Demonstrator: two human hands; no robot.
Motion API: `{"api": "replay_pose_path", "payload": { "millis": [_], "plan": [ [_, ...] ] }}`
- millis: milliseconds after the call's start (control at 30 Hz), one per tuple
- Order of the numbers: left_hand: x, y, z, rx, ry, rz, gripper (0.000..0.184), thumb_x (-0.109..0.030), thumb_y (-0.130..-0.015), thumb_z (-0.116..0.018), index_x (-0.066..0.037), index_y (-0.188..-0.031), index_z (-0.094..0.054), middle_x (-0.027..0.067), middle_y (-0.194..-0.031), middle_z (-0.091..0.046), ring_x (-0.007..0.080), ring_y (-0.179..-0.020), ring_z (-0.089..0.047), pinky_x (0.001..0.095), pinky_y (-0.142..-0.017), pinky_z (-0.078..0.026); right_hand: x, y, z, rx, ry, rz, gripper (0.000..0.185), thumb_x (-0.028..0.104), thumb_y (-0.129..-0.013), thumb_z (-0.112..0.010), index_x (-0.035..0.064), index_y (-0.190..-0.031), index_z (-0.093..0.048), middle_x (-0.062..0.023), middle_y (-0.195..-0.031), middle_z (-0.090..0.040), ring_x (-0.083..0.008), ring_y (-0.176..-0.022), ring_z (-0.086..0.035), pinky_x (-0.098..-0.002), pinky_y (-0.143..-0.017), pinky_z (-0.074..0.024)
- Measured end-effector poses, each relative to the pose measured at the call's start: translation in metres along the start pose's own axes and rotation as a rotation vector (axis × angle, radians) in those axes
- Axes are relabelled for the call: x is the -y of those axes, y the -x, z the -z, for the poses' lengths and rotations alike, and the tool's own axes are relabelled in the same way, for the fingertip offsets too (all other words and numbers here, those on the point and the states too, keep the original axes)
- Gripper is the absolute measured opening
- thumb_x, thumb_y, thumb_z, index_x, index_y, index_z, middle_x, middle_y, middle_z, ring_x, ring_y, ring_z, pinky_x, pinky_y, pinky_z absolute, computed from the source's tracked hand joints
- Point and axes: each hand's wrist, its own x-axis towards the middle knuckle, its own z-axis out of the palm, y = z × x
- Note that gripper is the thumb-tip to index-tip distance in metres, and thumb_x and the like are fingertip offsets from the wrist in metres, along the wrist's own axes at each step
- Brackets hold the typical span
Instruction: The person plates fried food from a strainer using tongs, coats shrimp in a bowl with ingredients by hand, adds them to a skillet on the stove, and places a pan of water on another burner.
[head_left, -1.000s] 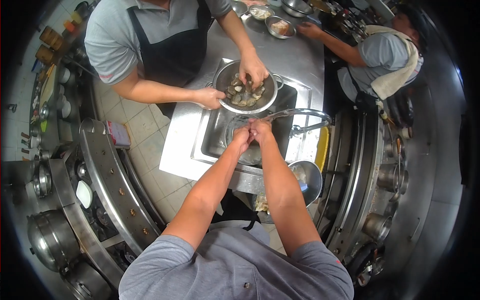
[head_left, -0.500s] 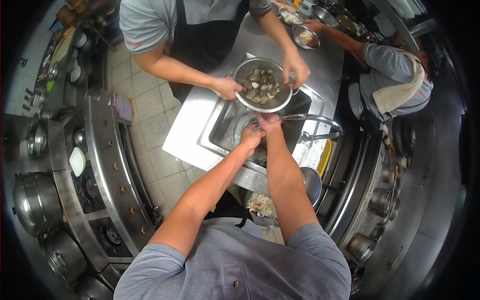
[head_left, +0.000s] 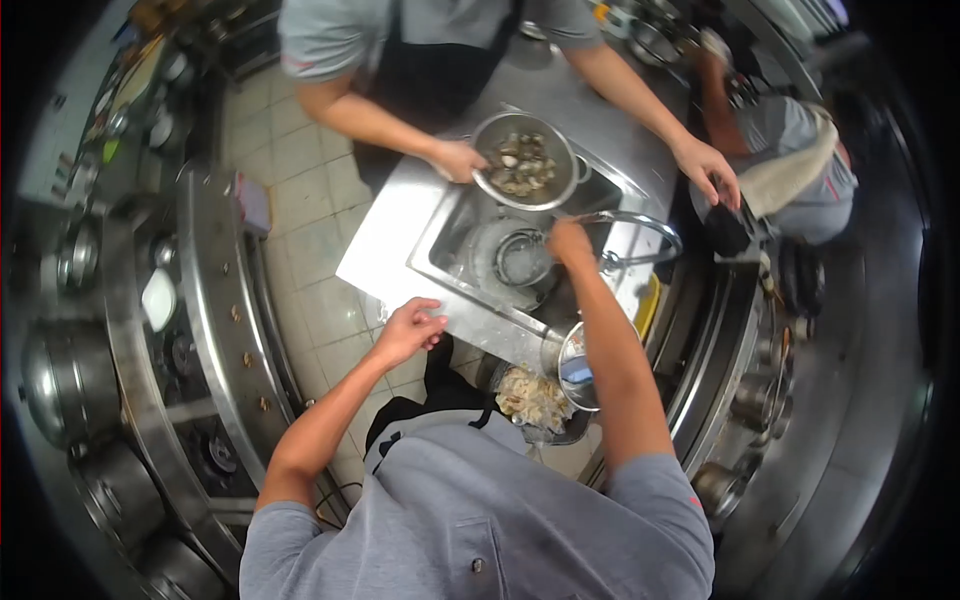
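My left hand [head_left: 412, 328] hovers over the near edge of the steel counter, fingers loosely bent and apart, with nothing in it. Over the right side of the sink [head_left: 440, 252], my right hand [head_left: 570, 242] is closed beside the end of the curved faucet [head_left: 640, 222]. Its fingertips are hidden, so I cannot make out what it grips. Just left of it, a round metal bowl [head_left: 483, 262] with water stands in the sink. Beyond, a co-worker's hand [head_left: 457, 160] holds the rim of a metal bowl [head_left: 575, 180] of clams [head_left: 520, 165].
The co-worker's other hand [head_left: 712, 175] reaches out to the right. Below the counter are a container of pale food scraps [head_left: 533, 395] and a metal pot [head_left: 563, 352]. Stoves [head_left: 190, 375] line the left side. Another person [head_left: 800, 160] stands at the right.
My hands have parted: the left drew back toward me and left, the right moved slightly right. The co-worker's one hand let go of the clam bowl and swung right.
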Motion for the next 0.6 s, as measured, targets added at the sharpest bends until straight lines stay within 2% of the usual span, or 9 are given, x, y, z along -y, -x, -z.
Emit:
{"api": "replay_pose_path", "payload": {
  "millis": [33, 100, 167, 200, 233, 267, 300, 467, 600],
  "plan": [
    [0.016, 0.013, 0.015, -0.054, 0.012, 0.02, 0.051, -0.024, -0.089, -0.074, 0.002, -0.128, -0.051, 0.0028, -0.077, -0.062, 0.0109, -0.068, -0.06, 0.0268, -0.058, -0.051, -0.008, 0.012, 0.01, 0.025, 0.093, 0.143, 0.021, 0.012, -0.084, -0.056, -0.0001, -0.094, -0.07, -0.0214, -0.095, -0.071, -0.0353, -0.089, -0.071, -0.0448, -0.077, -0.0568],
    [0.077, 0.05, 0.058, -0.328, -0.022, 0.002, 0.042, -0.022, -0.09, -0.071, -0.002, -0.123, -0.054, 0.0026, -0.077, -0.061, 0.0108, -0.068, -0.059, 0.0287, -0.058, -0.05, -0.076, -0.016, -0.043, -0.261, 0.129, 0.484, 0.025, 0.019, -0.082, -0.06, -0.0009, -0.095, -0.066, -0.0244, -0.093, -0.067, -0.0393, -0.085, -0.066, -0.0507, -0.072, -0.0514],
    [0.146, 0.069, 0.086, -0.579, -0.183, -0.044, 0.042, -0.017, -0.086, -0.071, -0.002, -0.121, -0.055, 0.0052, -0.078, -0.061, 0.0119, -0.06, -0.057, 0.0273, -0.056, -0.046, -0.042, 0.03, 0.017, -0.004, 0.234, 0.362, 0.032, 0.026, -0.083, -0.062, -0.0032, -0.097, -0.064, -0.0287, -0.106, -0.065, -0.0435, -0.101, -0.063, -0.0514, -0.084, -0.0507],
    [0.179, 0.083, 0.088, -0.716, -0.149, -0.055, 0.044, -0.017, -0.083, -0.073, -0.002, -0.121, -0.055, 0.0051, -0.075, -0.061, 0.0126, -0.059, -0.058, 0.028, -0.056, -0.048, -0.034, 0.042, 0.025, 0.027, 0.215, 0.295, 0.035, 0.027, -0.085, -0.062, -0.0058, -0.098, -0.063, -0.0295, -0.107, -0.065, -0.0468, -0.103, -0.062, -0.0514, -0.086, -0.0505],
    [0.211, 0.105, 0.094, -0.846, -0.138, -0.072, 0.047, -0.017, -0.081, -0.075, -0.003, -0.121, -0.055, 0.005, -0.073, -0.061, 0.0133, -0.059, -0.059, 0.0287, -0.055, -0.049, -0.026, 0.052, 0.012, -0.129, 0.117, 0.179, 0.034, 0.031, -0.087, -0.062, -0.0021, -0.088, -0.069, -0.0277, -0.1, -0.066, -0.0458, -0.099, -0.062, -0.0521, -0.085, -0.0494],
    [0.247, 0.138, 0.093, -0.899, -0.109, -0.018, 0.047, -0.017, -0.081, -0.075, -0.003, -0.121, -0.055, 0.005, -0.073, -0.061, 0.0133, -0.059, -0.059, 0.0287, -0.055, -0.049, -0.019, 0.051, 0.011, -0.004, 0.075, 0.159, 0.032, 0.03, -0.086, -0.066, -0.0016, -0.09, -0.07, -0.0267, -0.101, -0.067, -0.0442, -0.101, -0.063, -0.05, -0.088, -0.0494],
    [0.278, 0.165, 0.088, -0.968, 0.02, 0.177, 0.051, -0.016, -0.079, -0.077, -0.003, -0.122, -0.055, 0.0058, -0.072, -0.061, 0.0142, -0.06, -0.061, 0.0299, -0.055, -0.051, -0.009, 0.067, 0.011, -0.05, 0.028, 0.159, 0.029, 0.028, -0.085, -0.069, -0.0013, -0.089, -0.07, -0.0256, -0.099, -0.068, -0.0423, -0.097, -0.065, -0.0489, -0.085, -0.0502],
    [0.384, 0.301, 0.035, -0.988, 0.154, 0.712, 0.066, -0.02, -0.073, -0.08, 0.001, -0.128, -0.051, 0.0113, -0.074, -0.068, 0.0179, -0.058, -0.066, 0.0323, -0.05, -0.053, -0.02, 0.059, -0.022, -0.154, 0.052, 0.186, 0.025, 0.026, -0.084, -0.066, 0.0019, -0.092, -0.068, -0.0211, -0.098, -0.07, -0.0393, -0.092, -0.067, -0.0457, -0.082, -0.0514],
    [0.454, 0.391, -0.012, -1.082, 0.545, 0.752, 0.065, -0.026, -0.081, -0.077, 0.001, -0.133, -0.048, 0.0142, -0.084, -0.069, 0.0184, -0.064, -0.066, 0.0347, -0.053, -0.054, 0.034, 0.115, -0.009, -0.294, -0.018, 0.097, 0.026, 0.024, -0.084, -0.061, 0.0043, -0.1, -0.066, -0.0175, -0.097, -0.071, -0.0369, -0.093, -0.067, -0.0459, -0.082, -0.0511]
  ]
}}
